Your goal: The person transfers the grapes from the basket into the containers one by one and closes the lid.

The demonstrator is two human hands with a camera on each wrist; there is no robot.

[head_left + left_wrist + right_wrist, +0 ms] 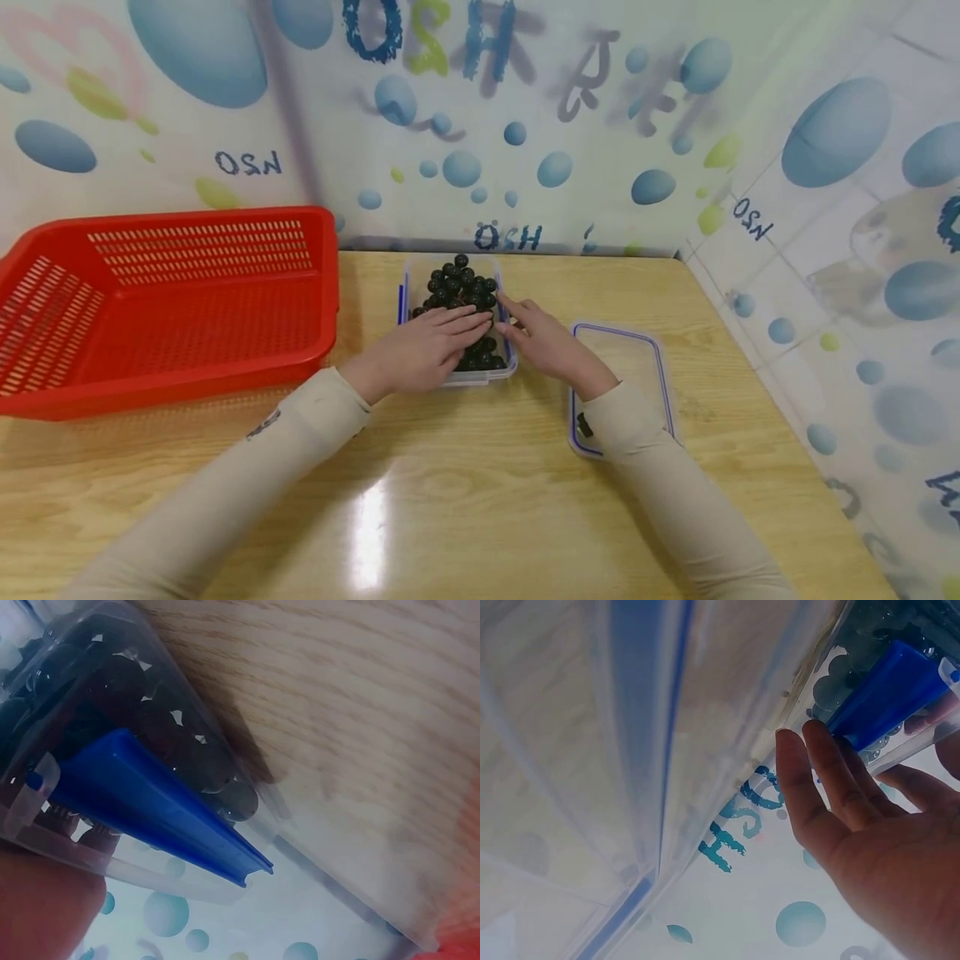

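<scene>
A clear plastic container point(513, 360) with blue side latches stands on the table, filled with dark grapes point(453, 283). My left hand point(420, 348) lies over the grapes, its fingers stretched nearly straight across them. At the container's right side is my right hand point(553, 343), fingers extended by the rim and the thumb near the grapes. A blue latch point(150, 802) hangs unfastened in the left wrist view, with grapes pressed against the wall behind it. In the right wrist view, the right hand's fingers point(840, 780) are spread beside another blue latch point(889, 694). My left hand hides some grapes.
A large red plastic basket point(217, 292) stands on the left of the wooden table point(465, 500). The container's clear lid point(622, 354), edged with a blue seal, lies at the right, partly under my right sleeve. A patterned wall covering point(480, 108) rises behind.
</scene>
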